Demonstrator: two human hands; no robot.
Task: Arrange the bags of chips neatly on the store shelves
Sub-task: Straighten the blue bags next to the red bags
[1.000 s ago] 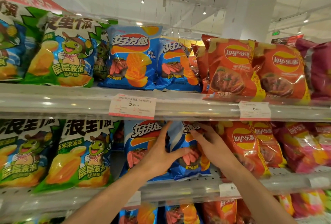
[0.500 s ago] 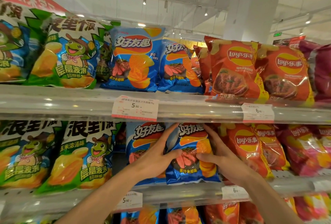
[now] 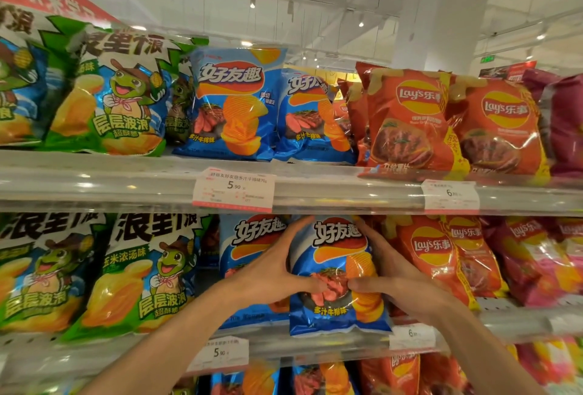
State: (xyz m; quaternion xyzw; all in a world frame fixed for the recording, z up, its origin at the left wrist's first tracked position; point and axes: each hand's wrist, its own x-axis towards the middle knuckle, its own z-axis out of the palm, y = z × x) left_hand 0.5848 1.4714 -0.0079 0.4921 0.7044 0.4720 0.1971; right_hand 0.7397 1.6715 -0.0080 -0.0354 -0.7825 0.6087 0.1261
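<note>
A blue bag of steak-flavour chips (image 3: pixel 337 256) stands upright at the front of the middle shelf (image 3: pixel 284 344). My left hand (image 3: pixel 271 271) clasps its left side and my right hand (image 3: pixel 391 281) its right side, both thumbs pressed on the front. A second blue bag (image 3: pixel 252 240) stands just left of it, partly behind my left hand. Two more blue bags (image 3: pixel 233 104) sit on the upper shelf (image 3: pixel 94 180).
Green bags (image 3: pixel 135 274) fill the left of both shelves. Red Lay's bags (image 3: pixel 432 252) and pink bags (image 3: pixel 533 256) crowd the right. Price tags (image 3: pixel 233 189) hang on the shelf rails. A lower shelf holds more blue and red bags (image 3: pixel 321 379). A white pillar (image 3: pixel 441 9) rises behind.
The blue bag, tilted and turned sideways a second ago, now stands upright facing forward. Both hands have shifted to its sides with thumbs on the front.
</note>
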